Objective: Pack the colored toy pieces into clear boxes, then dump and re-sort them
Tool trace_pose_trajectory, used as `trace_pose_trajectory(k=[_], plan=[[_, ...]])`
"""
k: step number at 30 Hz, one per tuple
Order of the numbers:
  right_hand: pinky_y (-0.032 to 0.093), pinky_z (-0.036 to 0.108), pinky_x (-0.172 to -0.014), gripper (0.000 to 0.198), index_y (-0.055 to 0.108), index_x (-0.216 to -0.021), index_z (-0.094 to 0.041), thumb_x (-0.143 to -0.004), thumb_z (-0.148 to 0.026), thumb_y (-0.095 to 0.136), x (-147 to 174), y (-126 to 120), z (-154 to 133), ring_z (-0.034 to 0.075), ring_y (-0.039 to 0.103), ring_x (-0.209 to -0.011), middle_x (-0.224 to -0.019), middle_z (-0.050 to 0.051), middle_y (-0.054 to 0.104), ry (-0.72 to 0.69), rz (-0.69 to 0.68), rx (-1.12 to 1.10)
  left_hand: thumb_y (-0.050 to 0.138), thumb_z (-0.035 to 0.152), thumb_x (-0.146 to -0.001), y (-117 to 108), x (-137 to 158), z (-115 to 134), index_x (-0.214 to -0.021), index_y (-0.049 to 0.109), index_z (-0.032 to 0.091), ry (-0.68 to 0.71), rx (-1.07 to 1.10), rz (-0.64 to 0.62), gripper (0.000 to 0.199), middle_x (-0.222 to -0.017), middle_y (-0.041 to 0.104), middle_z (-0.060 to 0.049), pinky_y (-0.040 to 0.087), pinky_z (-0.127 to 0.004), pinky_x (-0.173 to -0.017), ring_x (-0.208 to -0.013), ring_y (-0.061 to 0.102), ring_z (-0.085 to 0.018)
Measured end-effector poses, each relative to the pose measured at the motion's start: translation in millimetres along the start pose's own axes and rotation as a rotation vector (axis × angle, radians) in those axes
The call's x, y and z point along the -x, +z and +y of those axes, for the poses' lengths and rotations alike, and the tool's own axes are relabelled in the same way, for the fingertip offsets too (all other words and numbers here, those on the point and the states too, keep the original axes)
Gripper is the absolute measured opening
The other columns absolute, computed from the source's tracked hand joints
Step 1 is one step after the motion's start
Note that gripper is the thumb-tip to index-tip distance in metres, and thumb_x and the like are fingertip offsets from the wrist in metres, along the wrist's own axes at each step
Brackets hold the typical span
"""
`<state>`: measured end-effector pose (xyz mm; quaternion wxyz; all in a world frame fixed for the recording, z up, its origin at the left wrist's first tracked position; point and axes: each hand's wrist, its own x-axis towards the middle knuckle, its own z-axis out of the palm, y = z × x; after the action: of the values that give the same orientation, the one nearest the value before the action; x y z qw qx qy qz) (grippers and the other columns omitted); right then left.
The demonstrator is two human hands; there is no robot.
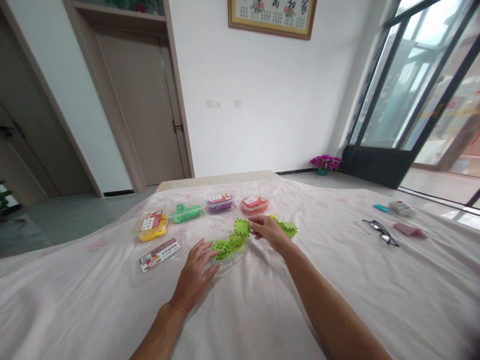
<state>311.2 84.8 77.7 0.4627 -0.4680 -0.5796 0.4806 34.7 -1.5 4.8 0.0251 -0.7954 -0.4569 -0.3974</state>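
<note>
My right hand (267, 230) pinches a lime-green toothed plastic disc (242, 227) between thumb and fingers, above a clear plastic box (227, 267). Inside that box lie several lime-green toothed pieces (227, 247). Against its left side rests my left hand (198, 266), fingers apart, the fingertips near the green pieces. More green pieces (288, 229) lie on the cloth beyond my right wrist, partly hidden by it. To the left of my left hand a clear lid (160, 255) with a label lies flat.
Clear boxes stand in a row behind: yellow pieces (153, 231), green pieces (187, 212), purple pieces (219, 204) and red pieces (255, 205). Toward the right of the pale cloth (330, 280) lie eyeglasses (381, 233), a pink case (410, 230), a blue item (381, 208) and a white packet (402, 208).
</note>
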Motion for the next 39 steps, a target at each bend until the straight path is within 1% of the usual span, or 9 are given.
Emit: trace_pose_trajectory(k=[4, 7, 10, 15, 20, 26, 34, 37, 39], plan=[[0.049, 0.024, -0.055, 0.03, 0.065, -0.106, -0.016, -0.08, -0.031, 0.063, -6.3, -17.0, 9.2, 0.015, 0.064, -0.065, -0.084, 0.004, 0.068, 0.011, 0.129, 0.158, 0.061, 0.038, -0.093, 0.0, -0.3, 0.2, -0.115, 0.067, 0.029, 0.008, 0.0, 0.01, 0.024, -0.132, 0.062, -0.005, 0.046, -0.054, -0.11, -0.138, 0.045, -0.028], [0.051, 0.028, -0.068, 0.03, 0.069, -0.108, -0.017, -0.081, -0.027, 0.062, -10.8, -48.6, 16.2, 0.019, 0.069, -0.081, -0.098, 0.007, 0.072, 0.001, 0.244, 0.535, 0.061, 0.037, -0.093, 0.4, -1.0, -0.1, -0.115, 0.067, 0.029, 0.022, 0.003, 0.012, 0.024, -0.132, 0.062, -0.006, 0.045, -0.054, -0.11, -0.137, 0.046, -0.028], [0.048, 0.031, -0.087, 0.034, 0.071, -0.114, -0.019, -0.083, -0.025, 0.06, -11.1, -81.5, 25.2, 0.025, 0.065, -0.107, -0.115, 0.01, 0.071, 0.04, 0.328, 0.922, 0.062, 0.037, -0.093, 0.7, -1.6, -0.6, -0.114, 0.068, 0.028, 0.024, 0.007, 0.014, 0.024, -0.131, 0.062, -0.006, 0.045, -0.054, -0.111, -0.137, 0.046, -0.028], [0.043, 0.037, -0.097, 0.048, 0.06, -0.136, -0.016, -0.093, -0.035, 0.051, -5.3, -114.3, 47.9, 0.032, 0.056, -0.123, -0.13, 0.018, 0.064, 0.216, 0.48, 1.18, 0.061, 0.037, -0.093, 0.4, -1.7, 0.2, -0.114, 0.068, 0.027, 0.029, 0.007, 0.017, 0.024, -0.13, 0.063, -0.008, 0.045, -0.055, -0.111, -0.137, 0.047, -0.029], [0.043, 0.038, -0.095, 0.052, 0.057, -0.138, -0.017, -0.095, -0.044, 0.047, -3.3, -119.6, 65.6, 0.033, 0.058, -0.121, -0.128, 0.017, 0.066, 0.26, 0.443, 1.179, 0.06, 0.038, -0.094, -0.5, -1.9, 2.1, -0.114, 0.068, 0.026, 0.031, 0.003, 0.019, 0.025, -0.13, 0.063, -0.009, 0.046, -0.055, -0.11, -0.136, 0.047, -0.029], [0.046, 0.036, -0.091, 0.06, 0.05, -0.143, -0.015, -0.089, -0.04, 0.058, -6.6, -120.8, 73.3, 0.032, 0.06, -0.119, -0.131, 0.017, 0.065, 0.173, 0.47, 1.067, 0.061, 0.036, -0.092, -0.8, -2.1, 3.4, -0.113, 0.068, 0.027, 0.024, 0.007, 0.033, 0.023, -0.129, 0.064, -0.007, 0.047, -0.055, -0.109, -0.136, 0.048, -0.029], [0.05, 0.029, -0.079, 0.052, 0.065, -0.128, -0.017, -0.077, -0.03, 0.067, -11.1, -125.6, 65.5, 0.024, 0.069, -0.096, -0.106, 0.01, 0.073, 0.06, 0.5, 0.853, 0.061, 0.036, -0.092, -1.0, -2.4, 2.9, -0.112, 0.069, 0.027, 0.023, 0.003, 0.033, 0.023, -0.129, 0.064, -0.007, 0.047, -0.054, -0.11, -0.135, 0.049, -0.028], [0.051, 0.027, -0.077, 0.047, 0.069, -0.12, -0.019, -0.074, -0.025, 0.065, -13.1, -124.3, 59.4, 0.022, 0.069, -0.09, -0.1, 0.006, 0.074, -0.027, 0.436, 0.731, 0.061, 0.036, -0.093, -0.9, -2.0, 2.7, -0.113, 0.068, 0.027, 0.026, -0.002, 0.028, 0.024, -0.13, 0.063, -0.008, 0.047, -0.054, -0.11, -0.136, 0.048, -0.028], [0.051, 0.027, -0.076, 0.043, 0.072, -0.114, -0.018, -0.072, -0.022, 0.062, -13.4, -122.9, 57.4, 0.021, 0.069, -0.088, -0.096, 0.005, 0.075, -0.031, 0.365, 0.707, 0.061, 0.036, -0.093, -1.1, -1.8, 2.7, -0.114, 0.068, 0.026, 0.027, -0.002, 0.025, 0.024, -0.13, 0.063, -0.008, 0.046, -0.054, -0.111, -0.137, 0.047, -0.028]])
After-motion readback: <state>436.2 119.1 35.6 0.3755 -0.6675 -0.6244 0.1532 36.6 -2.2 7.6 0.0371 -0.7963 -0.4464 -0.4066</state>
